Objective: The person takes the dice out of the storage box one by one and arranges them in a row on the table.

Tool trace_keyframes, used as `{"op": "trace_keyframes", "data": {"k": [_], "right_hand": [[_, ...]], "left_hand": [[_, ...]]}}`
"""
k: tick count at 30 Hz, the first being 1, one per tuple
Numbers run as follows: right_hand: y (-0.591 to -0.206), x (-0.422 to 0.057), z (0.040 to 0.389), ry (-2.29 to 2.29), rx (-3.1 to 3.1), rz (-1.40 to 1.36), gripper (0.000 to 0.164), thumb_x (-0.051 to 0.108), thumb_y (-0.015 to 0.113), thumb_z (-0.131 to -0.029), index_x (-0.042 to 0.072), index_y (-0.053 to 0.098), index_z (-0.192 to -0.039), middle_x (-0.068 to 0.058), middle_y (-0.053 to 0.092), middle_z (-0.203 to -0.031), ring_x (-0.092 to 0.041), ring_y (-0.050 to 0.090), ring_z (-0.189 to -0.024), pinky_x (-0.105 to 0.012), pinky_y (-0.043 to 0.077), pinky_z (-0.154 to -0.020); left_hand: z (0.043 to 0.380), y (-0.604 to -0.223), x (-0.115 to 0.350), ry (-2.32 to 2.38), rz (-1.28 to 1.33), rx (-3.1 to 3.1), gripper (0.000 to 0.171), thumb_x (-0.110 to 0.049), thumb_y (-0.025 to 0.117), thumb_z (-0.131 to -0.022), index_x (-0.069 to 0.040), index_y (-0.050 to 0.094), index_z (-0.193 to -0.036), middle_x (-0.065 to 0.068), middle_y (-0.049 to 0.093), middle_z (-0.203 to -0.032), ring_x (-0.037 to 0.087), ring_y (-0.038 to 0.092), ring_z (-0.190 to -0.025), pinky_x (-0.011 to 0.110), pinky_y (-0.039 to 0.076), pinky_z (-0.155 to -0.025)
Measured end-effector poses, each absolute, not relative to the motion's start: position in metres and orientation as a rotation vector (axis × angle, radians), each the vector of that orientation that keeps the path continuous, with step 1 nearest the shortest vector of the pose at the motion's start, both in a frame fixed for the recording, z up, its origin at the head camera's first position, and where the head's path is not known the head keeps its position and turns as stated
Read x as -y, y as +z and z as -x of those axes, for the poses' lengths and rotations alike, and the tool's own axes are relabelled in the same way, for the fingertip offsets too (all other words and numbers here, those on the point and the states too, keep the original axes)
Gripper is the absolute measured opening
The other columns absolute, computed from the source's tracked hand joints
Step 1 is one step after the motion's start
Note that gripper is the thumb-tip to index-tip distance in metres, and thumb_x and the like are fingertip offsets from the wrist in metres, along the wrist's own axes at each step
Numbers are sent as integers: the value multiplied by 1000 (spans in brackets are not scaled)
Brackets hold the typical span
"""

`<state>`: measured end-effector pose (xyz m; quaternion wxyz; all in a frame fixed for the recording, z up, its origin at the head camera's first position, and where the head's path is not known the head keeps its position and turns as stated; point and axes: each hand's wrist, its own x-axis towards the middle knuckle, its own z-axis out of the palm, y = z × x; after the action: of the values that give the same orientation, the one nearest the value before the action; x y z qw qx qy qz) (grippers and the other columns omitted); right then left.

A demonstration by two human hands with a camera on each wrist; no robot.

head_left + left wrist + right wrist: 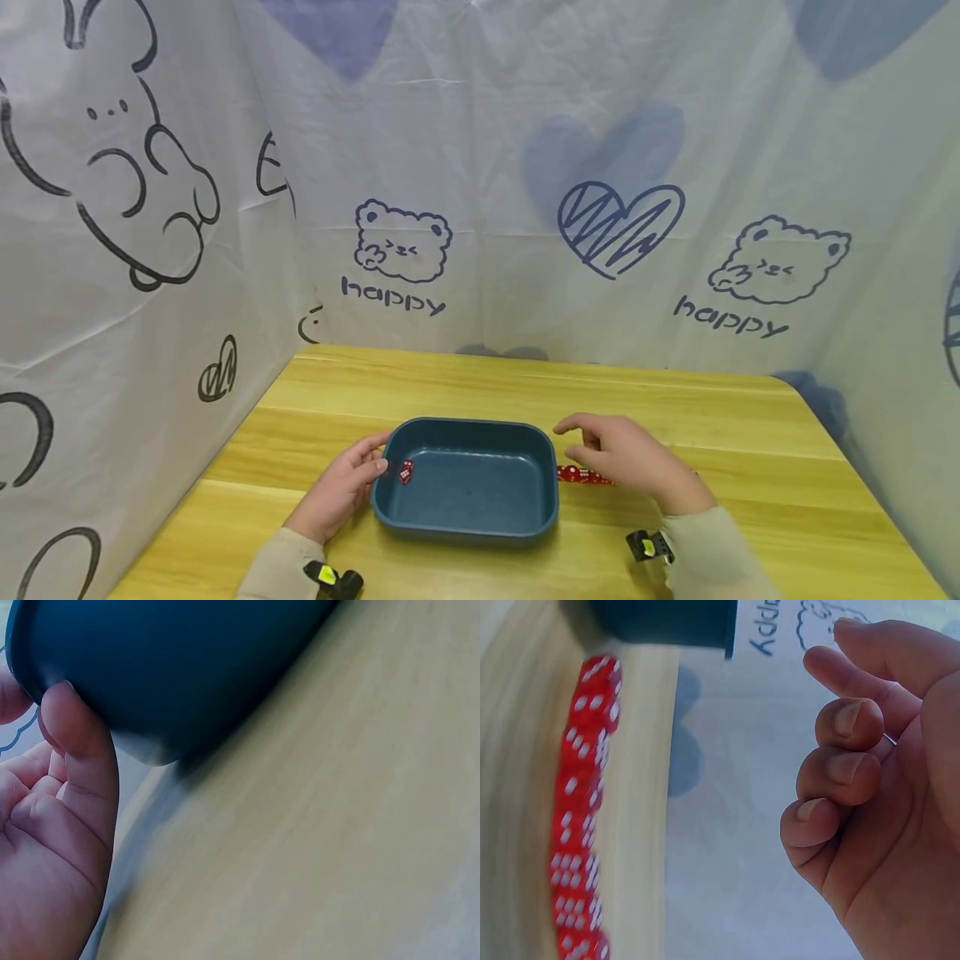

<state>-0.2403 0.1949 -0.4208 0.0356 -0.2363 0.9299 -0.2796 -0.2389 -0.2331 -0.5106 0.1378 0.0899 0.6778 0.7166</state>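
A dark blue rectangular bin (468, 525) stands on the table in the head view. My left hand (348, 487) grips its left wall at the rim, the thumb (71, 720) on one side and fingers on the other. Small red dice (406, 472) with white dots lie inside, near the bin's left end. To the right, a row of red dice (581, 475) runs along the table, partly hidden under my right hand (626, 454). That hand hovers over the row with nothing in its grasp. In the right wrist view its thumb and index finger are apart, the other fingers loosely curled.
The wooden table (750, 467) extends to both sides of the bin. White cloth (495, 283) printed with hearts and bears hangs behind it and at the sides. A small black camera sits on each wrist.
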Motion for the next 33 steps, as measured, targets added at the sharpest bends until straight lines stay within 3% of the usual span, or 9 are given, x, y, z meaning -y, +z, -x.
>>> {"op": "trace_keyframes", "data": {"k": [8, 24, 33], "right_hand": [[-402, -158, 251, -782, -2833, 846, 29, 31, 67, -98, 25, 68, -127, 5, 51, -69, -11, 45, -55, -28, 38, -52], [-393, -99, 266, -662, -2772, 945, 33, 36, 68, -97, 29, 68, -129, 7, 56, -76, -13, 53, -66, -30, 47, -57], [-397, -68, 276, -602, -2736, 1070, 33, 33, 66, -97, 24, 69, -128, 12, 61, -82, -10, 56, -70, -28, 49, -65]], "left_hand": [[238, -509, 234, 2059, -282, -1968, 58, -14, 54, -105, 3, 29, -155, 20, 51, -116, 22, 59, -101, 31, 55, -86], [236, -506, 234, 2055, -280, -1967, 60, -14, 55, -104, 4, 28, -155, 20, 52, -116, 23, 61, -100, 34, 56, -85], [237, -508, 235, 2064, -285, -1967, 57, -12, 53, -105, 5, 30, -154, 18, 53, -113, 22, 60, -98, 32, 56, -84]]}}
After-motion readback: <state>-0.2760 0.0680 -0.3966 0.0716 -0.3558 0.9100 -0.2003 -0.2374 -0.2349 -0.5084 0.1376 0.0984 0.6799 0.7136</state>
